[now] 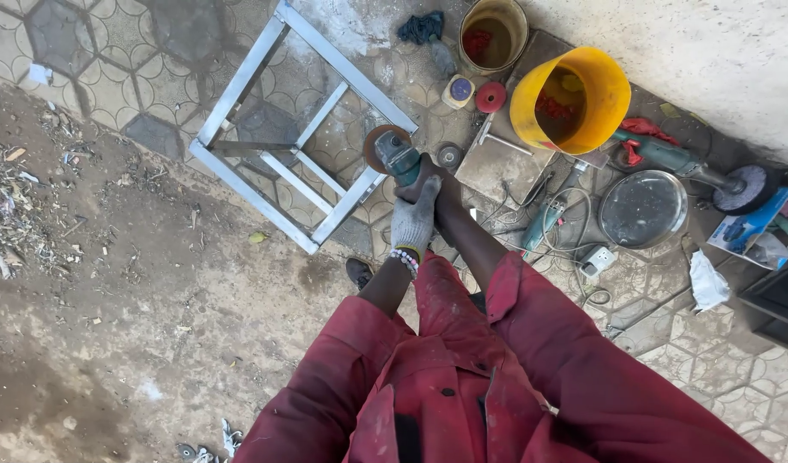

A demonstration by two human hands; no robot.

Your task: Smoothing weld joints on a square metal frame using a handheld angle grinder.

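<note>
A teal angle grinder [396,155] with a brown disc is held over the corner of a steel frame [301,129] that lies on the paved ground. My left hand [413,217], in a grey work glove, grips the grinder's body from the near side. My right hand [434,176] is bare and mostly hidden behind the gloved hand; it holds the rear of the same grinder. Both arms come out of red overall sleeves.
A yellow bucket [572,99] and a second bucket [494,34] stand at the back. A round metal lid [642,208], a second grinder [685,167], another power tool with cables [544,225], a socket block [597,259] and a box [762,227] lie right.
</note>
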